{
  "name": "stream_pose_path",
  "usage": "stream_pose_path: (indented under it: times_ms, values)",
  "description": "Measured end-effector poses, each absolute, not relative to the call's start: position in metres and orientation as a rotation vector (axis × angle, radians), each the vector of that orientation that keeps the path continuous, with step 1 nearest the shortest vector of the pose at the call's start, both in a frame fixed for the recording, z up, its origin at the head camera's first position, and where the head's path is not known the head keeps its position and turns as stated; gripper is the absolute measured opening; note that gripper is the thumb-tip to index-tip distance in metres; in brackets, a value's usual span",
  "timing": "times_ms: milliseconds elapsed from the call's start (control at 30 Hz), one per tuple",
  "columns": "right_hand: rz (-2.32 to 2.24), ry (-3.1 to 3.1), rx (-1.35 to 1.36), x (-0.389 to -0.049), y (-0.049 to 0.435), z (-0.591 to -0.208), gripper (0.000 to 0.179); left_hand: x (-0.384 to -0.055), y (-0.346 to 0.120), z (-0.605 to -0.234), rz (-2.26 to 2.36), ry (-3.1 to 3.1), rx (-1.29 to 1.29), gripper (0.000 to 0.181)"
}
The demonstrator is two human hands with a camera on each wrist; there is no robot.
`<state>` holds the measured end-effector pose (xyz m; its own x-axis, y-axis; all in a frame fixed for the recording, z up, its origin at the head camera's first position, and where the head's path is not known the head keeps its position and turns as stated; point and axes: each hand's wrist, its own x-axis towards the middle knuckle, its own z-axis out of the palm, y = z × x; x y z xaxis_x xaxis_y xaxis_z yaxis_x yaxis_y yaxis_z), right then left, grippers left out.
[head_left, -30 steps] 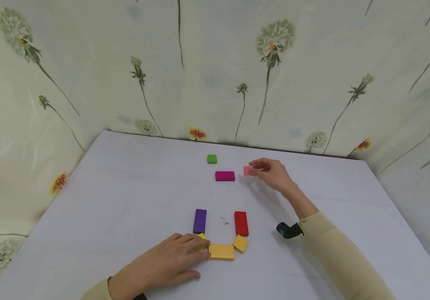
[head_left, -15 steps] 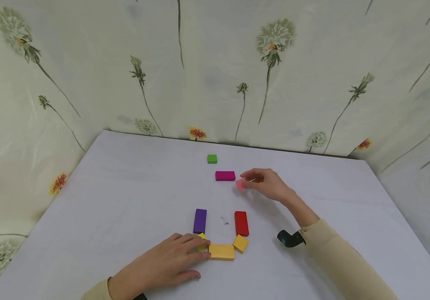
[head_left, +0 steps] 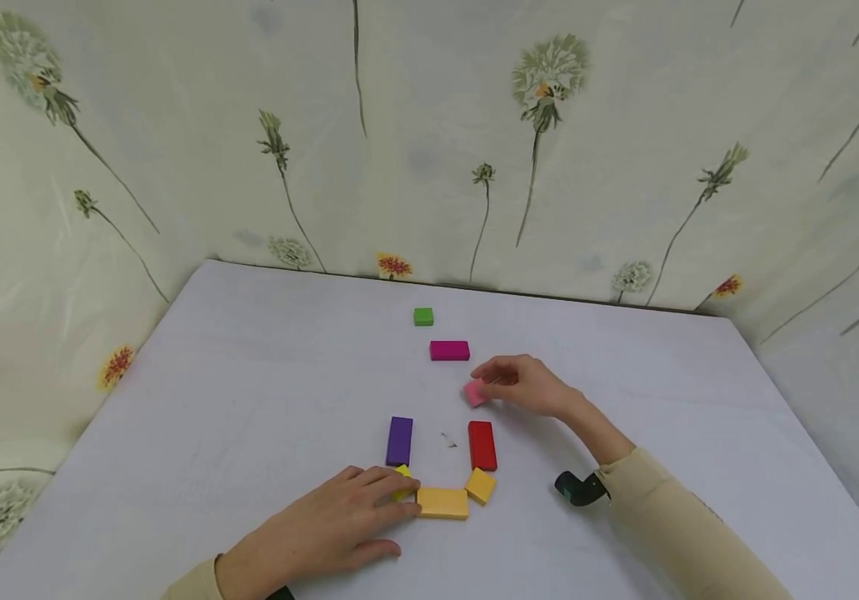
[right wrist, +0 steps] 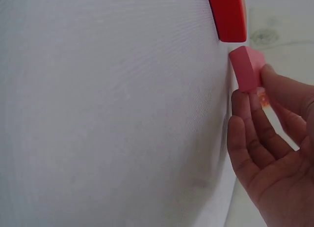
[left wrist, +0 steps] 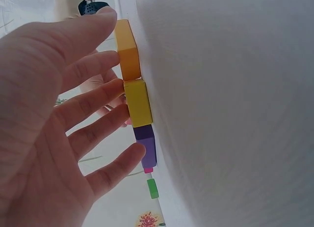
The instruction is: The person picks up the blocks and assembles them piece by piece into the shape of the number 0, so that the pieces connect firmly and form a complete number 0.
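Between thumb and fingertips, my right hand [head_left: 530, 387] pinches a small pink block [head_left: 474, 392], held tilted just beyond the red block [head_left: 482, 445]. In the right wrist view the pink block [right wrist: 248, 69] is close to the red one but apart from it. My left hand [head_left: 332, 521] lies with spread, fairly straight fingers against the yellow block [head_left: 403, 472] and the long orange block [head_left: 441, 503]; the left hand partly hides the yellow one. A small orange block [head_left: 481, 486] sits turned at the long one's right end. Behind the yellow block lies a purple block [head_left: 400, 441].
Farther back on the white table [head_left: 264, 358] are a magenta block [head_left: 449, 351] and a small green block [head_left: 423, 317]. A small mark [head_left: 448, 440] shows between the purple and red blocks. Flower-patterned cloth [head_left: 429, 167] hangs behind the table.
My right hand has brought the pink block nearer and slightly left, from beside the magenta block to just behind the red one, turning it. The left hand has stayed in place.
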<state>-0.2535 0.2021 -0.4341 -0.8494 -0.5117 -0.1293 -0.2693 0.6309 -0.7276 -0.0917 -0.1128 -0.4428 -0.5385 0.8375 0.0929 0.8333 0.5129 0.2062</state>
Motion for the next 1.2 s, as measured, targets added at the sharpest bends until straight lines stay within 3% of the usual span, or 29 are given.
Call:
stream_pose_path:
  times_ms: [1200]
  values:
    - [-0.966,2.52,-0.843,-0.2449,0.197,-0.4423,0.028,-0.093,-0.1127,-0.446,0.375,2.749,1.539,0.04]
